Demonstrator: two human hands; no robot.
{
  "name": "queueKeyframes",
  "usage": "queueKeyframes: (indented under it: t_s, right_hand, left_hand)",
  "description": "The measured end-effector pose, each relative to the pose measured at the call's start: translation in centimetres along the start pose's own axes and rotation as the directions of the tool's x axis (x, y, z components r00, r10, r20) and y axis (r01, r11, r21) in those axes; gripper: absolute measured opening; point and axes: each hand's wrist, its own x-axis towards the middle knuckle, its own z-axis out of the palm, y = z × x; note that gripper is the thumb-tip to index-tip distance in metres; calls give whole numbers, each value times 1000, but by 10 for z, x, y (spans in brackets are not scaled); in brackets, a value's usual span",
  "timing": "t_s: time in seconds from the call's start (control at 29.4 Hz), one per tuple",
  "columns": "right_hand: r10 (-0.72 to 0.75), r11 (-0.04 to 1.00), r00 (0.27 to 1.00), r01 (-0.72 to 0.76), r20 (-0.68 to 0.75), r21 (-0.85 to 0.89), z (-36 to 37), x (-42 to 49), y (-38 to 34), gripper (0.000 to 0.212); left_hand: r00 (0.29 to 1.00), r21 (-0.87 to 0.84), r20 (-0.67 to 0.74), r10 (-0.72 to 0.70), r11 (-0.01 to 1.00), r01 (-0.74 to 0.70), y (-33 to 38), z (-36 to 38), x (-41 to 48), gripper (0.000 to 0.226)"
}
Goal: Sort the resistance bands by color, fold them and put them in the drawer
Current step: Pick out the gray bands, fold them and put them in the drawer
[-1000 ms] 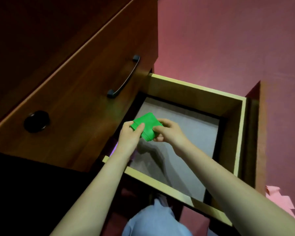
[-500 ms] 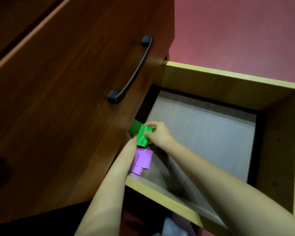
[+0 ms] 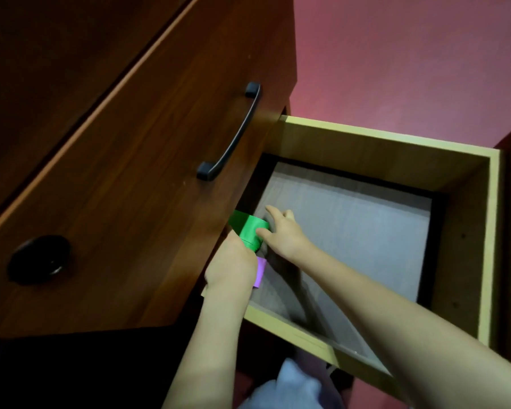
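A folded green resistance band (image 3: 249,229) sits at the left back corner of the open drawer (image 3: 390,141), partly under the cabinet front above. My right hand (image 3: 283,231) touches its right edge with thumb and spread fingers. My left hand (image 3: 232,265) is just in front of the band, covering its lower part; whether it grips the band is hidden. A folded purple band (image 3: 260,272) lies on the drawer floor beside my left hand, mostly covered by it.
A brown drawer front with a dark bar handle (image 3: 229,135) overhangs the open drawer on the left. A round black knob (image 3: 39,259) sits lower left. A pink wall (image 3: 410,60) is behind. Light fabric (image 3: 283,388) shows at the bottom.
The green band went from mid-air above the drawer down into its left back corner next to the purple band. My right hand's fingers have spread apart on it. The view moved closer.
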Motion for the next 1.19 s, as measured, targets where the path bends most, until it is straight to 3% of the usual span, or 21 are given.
queueKeyframes:
  t_s: [0.14, 0.27, 0.44, 0.61, 0.71, 0.78, 0.85, 0.99, 1.09, 1.19]
  right_hand:
    - [-1, 997, 999, 4, 35, -78, -30, -30, 7, 49]
    - [-34, 988, 999, 40, 42, -146, -69, -80, 16, 35]
    - [-114, 970, 990, 92, -86, -225, -137, -158, 31, 26]
    - [-255, 911, 932, 142, -257, -388, -189, -249, 65, 38]
    - [-187, 940, 886, 35, -424, -341, -201, -291, 104, 49]
    - [-14, 975, 856, -102, -517, -195, -205, -313, 149, 45]
    - [168, 972, 823, -231, -542, -50, -203, -323, 188, 39]
    - [543, 840, 721, -473, -431, 267, -187, -336, 269, 29]
    - [592, 806, 753, -557, -289, 199, -190, -330, 292, 26]
    - [590, 807, 799, -579, -115, 116, -208, -303, 313, 31]
  left_hand:
    - [989, 23, 92, 118, 992, -121, 31, -1, -40, 43]
    - [948, -225, 112, 297, 937, -267, 67, 6, -79, 39]
    - [874, -467, 54, 483, 786, -406, 116, 8, -132, 40]
    - [734, -559, -50, 678, 590, -583, 160, 23, -187, 21]
    - [643, -565, -231, 731, 437, -700, 182, 30, -217, 22]
    - [602, -601, -215, 769, 382, -702, 197, 45, -238, 21]
    - [588, -663, -83, 804, 396, -635, 203, 58, -249, 20]
    - [584, -600, 188, 789, 563, -568, 209, 118, -265, 20]
    - [567, -569, 340, 750, 645, -510, 213, 150, -259, 20]
    - [650, -583, 498, 574, 777, -238, 231, 188, -251, 21]
